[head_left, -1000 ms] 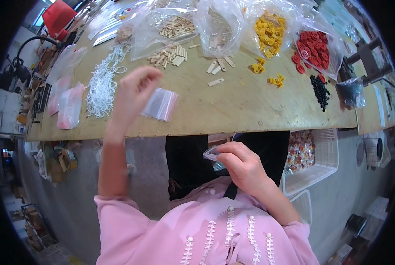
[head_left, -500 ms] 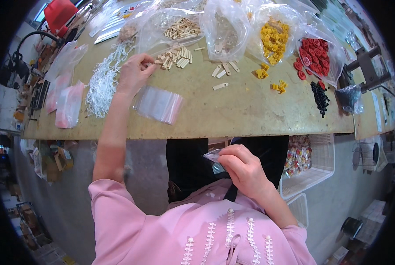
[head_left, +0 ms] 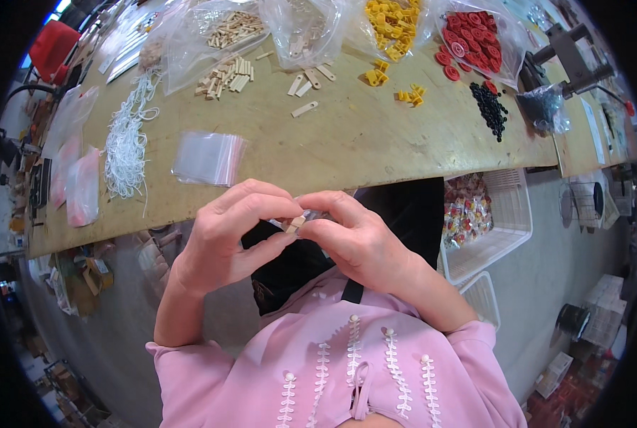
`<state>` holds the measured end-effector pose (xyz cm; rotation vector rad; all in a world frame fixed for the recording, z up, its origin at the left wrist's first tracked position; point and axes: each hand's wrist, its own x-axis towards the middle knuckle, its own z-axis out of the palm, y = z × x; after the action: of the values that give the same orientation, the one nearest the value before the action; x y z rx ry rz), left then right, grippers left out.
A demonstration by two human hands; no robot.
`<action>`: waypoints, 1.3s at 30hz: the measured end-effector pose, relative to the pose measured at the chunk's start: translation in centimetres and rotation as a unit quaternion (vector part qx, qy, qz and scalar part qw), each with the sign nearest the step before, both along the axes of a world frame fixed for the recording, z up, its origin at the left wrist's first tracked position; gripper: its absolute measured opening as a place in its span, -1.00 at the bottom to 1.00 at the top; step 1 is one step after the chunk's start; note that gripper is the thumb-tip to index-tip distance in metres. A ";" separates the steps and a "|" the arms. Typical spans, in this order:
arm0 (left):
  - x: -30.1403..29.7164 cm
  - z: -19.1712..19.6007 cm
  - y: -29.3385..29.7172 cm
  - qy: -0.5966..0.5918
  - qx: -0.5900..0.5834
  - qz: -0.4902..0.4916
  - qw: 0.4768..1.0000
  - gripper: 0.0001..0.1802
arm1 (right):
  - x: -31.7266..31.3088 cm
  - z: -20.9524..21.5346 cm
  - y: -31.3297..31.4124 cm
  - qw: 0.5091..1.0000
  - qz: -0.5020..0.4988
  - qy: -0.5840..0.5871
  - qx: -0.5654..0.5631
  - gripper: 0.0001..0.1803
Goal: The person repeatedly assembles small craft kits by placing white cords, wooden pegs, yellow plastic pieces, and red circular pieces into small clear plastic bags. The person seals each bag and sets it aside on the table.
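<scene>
In front of my lap, just off the table's near edge, my two hands meet. My left hand (head_left: pixel 233 232) is closed, its thumb and fingertips pinching a small pale wooden piece (head_left: pixel 295 225); whether it is one or two pieces I cannot tell. My right hand (head_left: pixel 365 239) is closed on a small clear plastic bag (head_left: pixel 316 215), mostly hidden by the fingers. The wooden piece is right at the bag's edge. On the table beyond my left hand lies a stack of clear zip bags (head_left: pixel 206 158).
Across the table (head_left: pixel 261 143) lie white strings (head_left: pixel 127 146), wooden sticks (head_left: pixel 225 77), flat wooden strips (head_left: pixel 305 109), yellow plastic parts (head_left: pixel 411 95), red wheels (head_left: pixel 471 39) and black beads (head_left: pixel 489 110). A white basket (head_left: pixel 507 221) of filled packets stands below, at right.
My left hand has come back from the pile of wooden sticks to my right hand, carrying a wooden piece. My right hand has moved slightly left and up with the bag.
</scene>
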<state>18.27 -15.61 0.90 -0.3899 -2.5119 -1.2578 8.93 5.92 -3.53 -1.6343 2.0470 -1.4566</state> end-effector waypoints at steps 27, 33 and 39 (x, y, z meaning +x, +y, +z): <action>-12.0 -5.4 -13.1 -0.063 -0.269 0.378 0.884 -0.84 | -0.5 -2.1 2.5 0.999 -0.039 -0.017 0.027 -0.76; -10.3 -5.6 -12.8 -0.074 -0.063 0.340 0.935 -0.88 | -0.9 -1.7 2.3 0.999 -0.042 -0.020 0.017 -0.79; -5.3 -1.3 -0.3 -0.049 0.048 0.057 0.996 -0.82 | -1.9 -1.3 1.9 0.999 -0.045 -0.024 0.015 -0.75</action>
<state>12.92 -15.93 -0.41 -0.1637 -2.5016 -1.3758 6.98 7.84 -4.81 -1.4997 2.1298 -1.4716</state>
